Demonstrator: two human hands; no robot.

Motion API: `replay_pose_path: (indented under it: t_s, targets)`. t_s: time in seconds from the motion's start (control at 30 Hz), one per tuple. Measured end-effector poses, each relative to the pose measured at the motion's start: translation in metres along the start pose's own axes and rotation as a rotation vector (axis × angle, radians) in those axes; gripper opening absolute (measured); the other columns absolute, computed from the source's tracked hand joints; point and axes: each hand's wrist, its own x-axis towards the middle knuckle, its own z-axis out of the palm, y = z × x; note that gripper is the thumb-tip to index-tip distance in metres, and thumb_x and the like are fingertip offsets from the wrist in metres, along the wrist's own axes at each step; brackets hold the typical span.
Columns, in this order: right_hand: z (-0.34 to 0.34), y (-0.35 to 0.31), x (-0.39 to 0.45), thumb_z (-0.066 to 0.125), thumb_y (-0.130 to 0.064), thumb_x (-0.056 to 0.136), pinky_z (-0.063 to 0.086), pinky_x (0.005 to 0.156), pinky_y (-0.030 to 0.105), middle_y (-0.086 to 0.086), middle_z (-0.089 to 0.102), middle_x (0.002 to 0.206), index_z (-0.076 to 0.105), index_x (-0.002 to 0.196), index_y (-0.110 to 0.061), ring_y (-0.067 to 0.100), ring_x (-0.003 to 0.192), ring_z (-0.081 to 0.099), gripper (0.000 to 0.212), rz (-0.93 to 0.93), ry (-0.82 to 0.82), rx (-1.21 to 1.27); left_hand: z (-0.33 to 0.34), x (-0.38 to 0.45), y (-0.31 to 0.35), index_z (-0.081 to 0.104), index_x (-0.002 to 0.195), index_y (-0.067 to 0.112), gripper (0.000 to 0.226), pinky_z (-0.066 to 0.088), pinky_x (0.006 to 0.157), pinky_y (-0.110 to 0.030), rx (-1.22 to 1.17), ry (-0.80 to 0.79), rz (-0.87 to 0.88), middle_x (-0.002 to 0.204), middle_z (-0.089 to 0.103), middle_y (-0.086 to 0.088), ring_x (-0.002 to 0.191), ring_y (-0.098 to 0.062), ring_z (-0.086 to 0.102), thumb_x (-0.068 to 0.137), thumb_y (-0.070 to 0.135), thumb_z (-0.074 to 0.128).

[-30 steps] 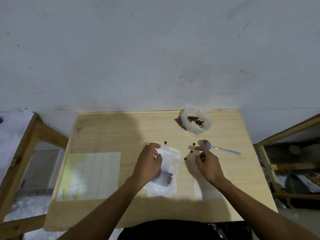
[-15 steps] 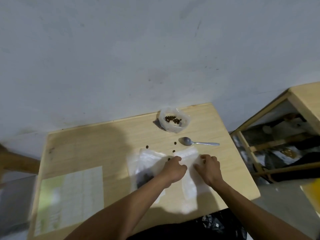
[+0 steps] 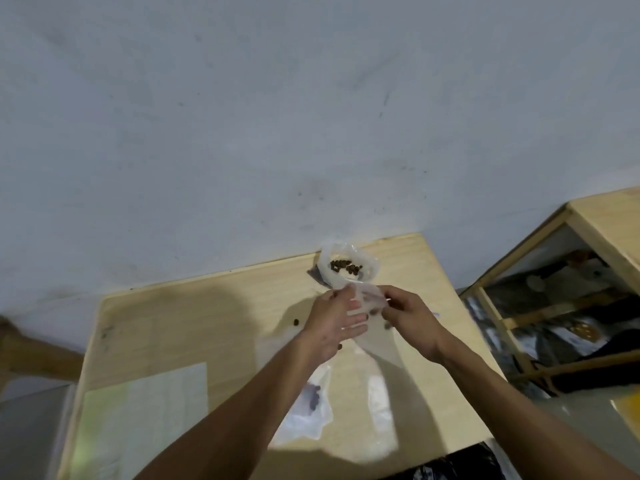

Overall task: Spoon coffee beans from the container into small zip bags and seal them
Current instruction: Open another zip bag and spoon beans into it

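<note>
Opening an empty zip bag point(image 3: 367, 299) above the desk point(image 3: 207, 313) | left grip point(image 3: 334, 327) and right grip point(image 3: 412, 317) pinching its mouth | bean container point(image 3: 346, 266) at 12 o'clock | next, likely: spoon needed, unseen here.

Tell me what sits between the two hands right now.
In the head view, a clear zip bag is held up between the left hand and the right hand.

Dim, flat light; soft motion blur smears both hands, a broad shadow lies left of the fingers, edges bow.
</note>
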Motion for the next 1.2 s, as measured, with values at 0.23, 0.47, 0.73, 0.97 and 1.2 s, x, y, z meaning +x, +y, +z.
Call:
replay_pose_path:
  t_s: [0.23,0.47,0.73,0.97,1.2]
  targets:
    - [0.013,-0.065,0.012,0.054,-0.032,0.095,0.049,0.09,0.036,-0.008,0.07,0.112,0.069,0.115,-0.025,0.012,0.106,0.062,0.025,-0.161,-0.096,0.061,-0.019,-0.03,0.067,0.061,0.11,0.003,0.03,0.056,0.091,-0.05,-0.056,-0.04,0.175,0.1,0.073,-0.014,0.094,-0.033,0.073,0.097,0.03,0.061]
    - [0.03,-0.088,0.023,0.07,-0.039,0.086,0.053,0.091,0.044,-0.001,0.071,0.11,0.067,0.106,-0.015,0.025,0.106,0.065,0.031,-0.178,-0.081,0.114,-0.032,-0.044,0.085,0.062,0.104,0.004,0.029,0.059,0.085,-0.046,0.006,-0.029,0.26,0.098,0.073,-0.009,0.099,-0.033,0.071,0.095,0.032,0.063]
    - [0.046,-0.056,0.035,0.066,-0.019,0.091,0.057,0.088,0.035,0.007,0.07,0.11,0.07,0.099,-0.014,0.022,0.098,0.068,0.01,-0.055,-0.115,0.108,-0.051,-0.04,0.063,0.064,0.097,0.006,0.013,0.06,0.081,-0.042,0.026,0.044,0.217,0.107,0.073,-0.011,0.096,-0.029,0.072,0.098,0.019,0.059]
    - [0.064,-0.043,0.028,0.064,-0.007,0.083,0.056,0.081,0.031,0.004,0.072,0.091,0.06,0.071,-0.015,0.014,0.086,0.069,0.016,-0.214,-0.013,-0.173,-0.046,-0.031,0.051,0.057,0.097,0.006,0.009,0.058,0.057,-0.032,0.199,0.189,0.255,0.097,0.07,-0.014,0.07,-0.02,0.071,0.096,0.005,0.048]
    - [0.069,-0.031,0.022,0.059,-0.011,0.089,0.055,0.074,0.022,0.0,0.07,0.084,0.056,0.08,-0.014,0.009,0.08,0.069,0.011,-0.258,-0.01,-0.161,-0.053,-0.029,0.042,0.06,0.087,-0.006,0.01,0.06,0.062,-0.034,0.309,0.15,0.284,0.085,0.071,-0.018,0.071,-0.024,0.074,0.091,0.002,0.056]
